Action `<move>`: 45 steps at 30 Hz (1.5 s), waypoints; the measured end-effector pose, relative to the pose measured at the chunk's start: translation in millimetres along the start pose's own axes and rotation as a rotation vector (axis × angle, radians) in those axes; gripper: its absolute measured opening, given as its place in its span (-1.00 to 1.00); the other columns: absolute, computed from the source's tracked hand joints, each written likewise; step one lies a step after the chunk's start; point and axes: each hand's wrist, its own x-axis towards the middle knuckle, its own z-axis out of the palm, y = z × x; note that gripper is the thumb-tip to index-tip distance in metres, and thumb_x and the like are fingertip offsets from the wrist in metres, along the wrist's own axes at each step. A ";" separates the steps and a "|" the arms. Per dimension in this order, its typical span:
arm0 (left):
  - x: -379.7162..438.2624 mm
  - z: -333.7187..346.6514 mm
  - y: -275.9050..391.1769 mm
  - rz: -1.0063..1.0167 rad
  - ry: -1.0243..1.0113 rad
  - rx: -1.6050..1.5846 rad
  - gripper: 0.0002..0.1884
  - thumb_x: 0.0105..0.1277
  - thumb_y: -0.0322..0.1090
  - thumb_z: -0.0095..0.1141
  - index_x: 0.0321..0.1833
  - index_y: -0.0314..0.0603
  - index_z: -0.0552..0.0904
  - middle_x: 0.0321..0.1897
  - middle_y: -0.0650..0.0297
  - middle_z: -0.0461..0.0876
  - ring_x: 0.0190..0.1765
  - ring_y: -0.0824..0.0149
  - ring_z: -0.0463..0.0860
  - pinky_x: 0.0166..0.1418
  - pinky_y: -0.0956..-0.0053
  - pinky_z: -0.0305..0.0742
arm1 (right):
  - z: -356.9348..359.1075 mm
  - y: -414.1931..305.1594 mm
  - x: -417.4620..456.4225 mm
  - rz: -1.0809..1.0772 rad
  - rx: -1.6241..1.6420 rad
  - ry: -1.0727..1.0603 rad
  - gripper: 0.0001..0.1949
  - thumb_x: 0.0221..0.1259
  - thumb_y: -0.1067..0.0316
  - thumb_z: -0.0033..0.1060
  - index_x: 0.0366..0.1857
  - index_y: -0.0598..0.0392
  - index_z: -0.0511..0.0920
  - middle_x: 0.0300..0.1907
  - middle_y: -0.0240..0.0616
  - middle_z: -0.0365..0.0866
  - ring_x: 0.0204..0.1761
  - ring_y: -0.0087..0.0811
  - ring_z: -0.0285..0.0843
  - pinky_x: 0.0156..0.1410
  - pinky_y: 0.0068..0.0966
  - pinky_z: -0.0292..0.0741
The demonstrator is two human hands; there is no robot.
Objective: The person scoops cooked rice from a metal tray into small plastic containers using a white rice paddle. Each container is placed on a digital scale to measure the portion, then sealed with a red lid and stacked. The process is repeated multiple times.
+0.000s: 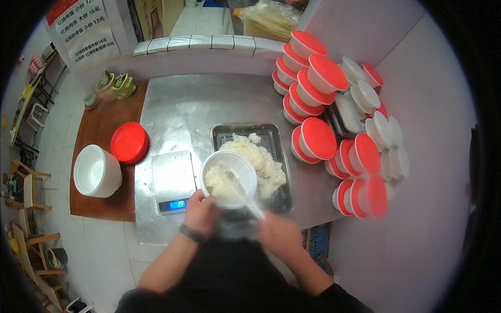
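Observation:
My left hand (199,213) grips the near-left rim of a white plastic bowl (249,178), tilted over the near-left part of a metal tray. Cooked rice (219,182) lies inside the bowl. In my right hand (280,234) is a white rice paddle (244,193), blurred, its blade reaching into the bowl. A heap of rice (260,164) fills much of the metal tray (285,156). Just left of the bowl, a digital kitchen scale (173,172) has a lit display and a bare platform.
Lidded bowls with red lids (319,139) stand in stacks on the right, beside white lids (381,131) along the wall. To the left, on a wooden board (121,205), are stacked white bowls (98,172), red lids (129,143) and small potted plants (123,86). A tiled ledge (200,42) runs behind.

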 end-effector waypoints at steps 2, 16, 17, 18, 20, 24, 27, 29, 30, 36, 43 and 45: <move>-8.9 9.7 7.4 0.013 -0.006 -0.009 -0.68 0.23 -0.57 0.06 0.06 -0.22 0.53 -0.01 0.21 0.60 0.05 0.31 0.58 0.07 0.22 0.56 | -6.9 1.7 1.7 -0.014 0.065 0.029 -0.83 0.36 0.23 0.14 -0.08 0.01 0.55 -0.51 -0.15 0.62 -0.49 -0.03 0.62 -0.41 -0.13 0.51; -6.9 -0.4 5.1 0.048 -0.028 -0.019 -0.60 0.18 -0.59 0.02 0.12 -0.21 0.51 -0.01 0.21 0.59 0.01 0.27 0.60 0.02 0.28 0.56 | -5.1 21.3 12.8 -0.004 -0.019 0.027 -0.88 0.37 0.27 0.11 -0.19 0.03 0.55 -0.54 -0.11 0.60 -0.48 0.00 0.62 -0.41 -0.12 0.50; -4.0 -2.1 3.3 0.052 -0.032 -0.002 -0.60 0.18 -0.59 0.02 0.12 -0.21 0.51 -0.02 0.21 0.59 0.00 0.27 0.60 0.00 0.29 0.56 | 2.9 17.4 10.4 -0.015 -0.052 -0.015 -0.89 0.37 0.27 0.11 -0.19 0.03 0.54 -0.53 -0.12 0.60 -0.48 -0.01 0.62 -0.42 -0.12 0.51; -3.3 -5.0 3.7 0.052 -0.016 -0.004 -0.60 0.18 -0.59 0.02 0.12 -0.21 0.51 -0.02 0.21 0.59 0.00 0.27 0.60 -0.01 0.30 0.56 | 1.2 8.1 9.0 -0.071 -0.032 -0.018 -0.89 0.38 0.27 0.11 -0.17 0.01 0.53 -0.53 -0.17 0.61 -0.50 -0.04 0.62 -0.43 -0.16 0.52; -2.4 -9.4 4.7 0.050 0.015 -0.007 -0.60 0.18 -0.59 0.01 0.12 -0.21 0.51 -0.02 0.22 0.59 -0.01 0.28 0.60 -0.02 0.31 0.57 | 0.0 2.9 5.4 -0.068 -0.039 -0.058 -0.89 0.38 0.26 0.11 -0.18 0.00 0.53 -0.54 -0.18 0.61 -0.50 -0.06 0.62 -0.43 -0.16 0.52; -3.7 -10.4 5.2 0.050 0.002 -0.050 -0.60 0.18 -0.60 0.00 0.12 -0.24 0.51 -0.03 0.21 0.60 0.01 0.27 0.61 -0.03 0.29 0.60 | -11.5 0.7 10.5 -0.056 0.073 0.116 -0.89 0.36 0.23 0.13 -0.20 -0.01 0.53 -0.54 -0.20 0.61 -0.51 -0.08 0.62 -0.42 -0.16 0.52; -9.9 -4.0 6.5 0.047 -0.024 -0.072 -0.60 0.19 -0.60 -0.01 0.12 -0.25 0.50 -0.02 0.18 0.60 0.01 0.26 0.62 -0.04 0.29 0.62 | -13.9 4.0 17.7 -0.127 -0.042 0.048 -0.88 0.35 0.23 0.14 -0.18 -0.01 0.57 -0.54 -0.20 0.61 -0.50 -0.09 0.63 -0.42 -0.18 0.52; -10.6 -1.7 7.0 0.041 -0.039 -0.069 -0.60 0.19 -0.60 -0.02 0.13 -0.26 0.50 -0.01 0.17 0.60 -0.01 0.26 0.63 -0.08 0.31 0.64 | -2.3 24.4 23.8 -0.048 -0.145 0.037 -0.86 0.35 0.23 0.14 -0.15 -0.02 0.58 -0.55 -0.21 0.62 -0.50 -0.10 0.63 -0.42 -0.19 0.52; -11.4 -3.4 7.2 0.035 -0.040 -0.062 -0.60 0.19 -0.60 -0.02 0.13 -0.26 0.50 -0.01 0.16 0.60 -0.02 0.26 0.64 -0.11 0.32 0.64 | -0.5 29.1 29.1 -0.018 -0.191 0.022 -0.86 0.35 0.22 0.14 -0.14 -0.03 0.59 -0.55 -0.21 0.62 -0.50 -0.11 0.64 -0.42 -0.19 0.52; -15.5 -4.4 8.4 0.032 -0.032 -0.047 -0.58 0.21 -0.59 -0.02 0.17 -0.25 0.49 -0.01 0.14 0.62 -0.06 0.26 0.66 -0.18 0.38 0.66 | -12.8 19.5 29.7 -0.014 -0.120 0.027 -0.84 0.34 0.22 0.15 -0.11 -0.03 0.58 -0.56 -0.22 0.62 -0.51 -0.10 0.64 -0.45 -0.17 0.52; -18.5 -6.0 12.5 0.027 -0.038 -0.084 -0.57 0.22 -0.59 -0.03 0.20 -0.27 0.48 0.08 0.12 0.59 0.04 0.21 0.64 0.00 0.30 0.65 | -13.4 9.4 15.7 -0.118 0.085 0.120 -0.87 0.33 0.21 0.17 -0.19 -0.02 0.56 -0.57 -0.23 0.60 -0.52 -0.09 0.62 -0.44 -0.18 0.51; -17.7 -6.4 12.9 0.030 -0.047 -0.077 -0.57 0.22 -0.59 -0.02 0.20 -0.27 0.47 0.10 0.12 0.59 0.09 0.20 0.62 0.07 0.26 0.63 | -17.5 9.7 17.3 -0.137 -0.052 -0.024 -0.87 0.35 0.21 0.14 -0.18 -0.03 0.58 -0.55 -0.21 0.62 -0.50 -0.08 0.62 -0.40 -0.16 0.52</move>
